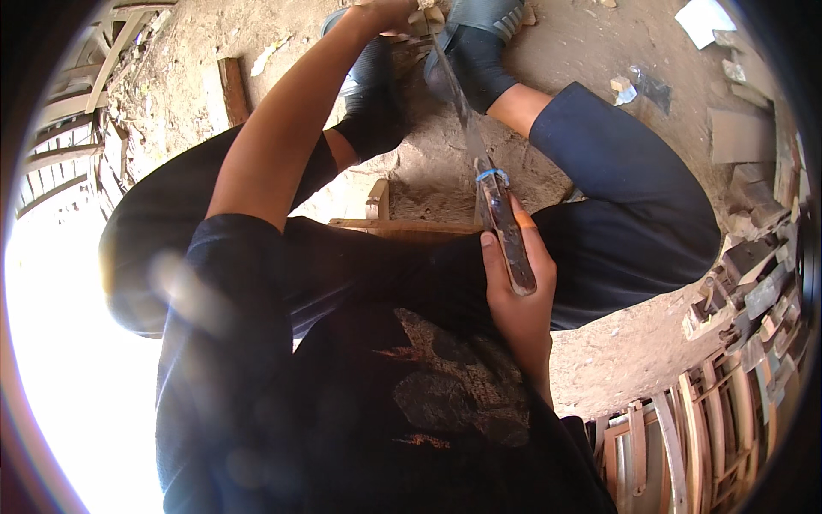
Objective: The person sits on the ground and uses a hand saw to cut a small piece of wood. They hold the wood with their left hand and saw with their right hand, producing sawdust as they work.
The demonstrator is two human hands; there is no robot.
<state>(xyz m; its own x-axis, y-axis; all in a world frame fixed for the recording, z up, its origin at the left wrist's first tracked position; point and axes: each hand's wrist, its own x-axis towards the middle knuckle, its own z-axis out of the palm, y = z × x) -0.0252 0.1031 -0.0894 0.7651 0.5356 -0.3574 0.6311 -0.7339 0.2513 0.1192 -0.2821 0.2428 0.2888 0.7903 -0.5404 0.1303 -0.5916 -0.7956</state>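
Note:
My right hand [524, 270] is wrapped round the dark, worn handle [505, 224] of a long knife, which has a blue band [492, 176] where handle meets blade. Its long, narrow blade [462, 107] points away from me, between my feet. At the top edge, my left hand [387, 15] is curled and partly cut off, so what it grips cannot be made out. Close beside its fingers, near the blade's far end, shows a small piece of wood [428, 15]. An orange-brown wrap [524, 220] circles a finger of my right hand.
I sit low with knees spread; dark shoes [484, 15] flank the blade's tip. A wooden seat edge [402, 227] lies below my legs. A wood block [232, 92] rests on the dirt at left. Stacked curved wooden parts [698, 428] and offcuts [758, 257] line the right.

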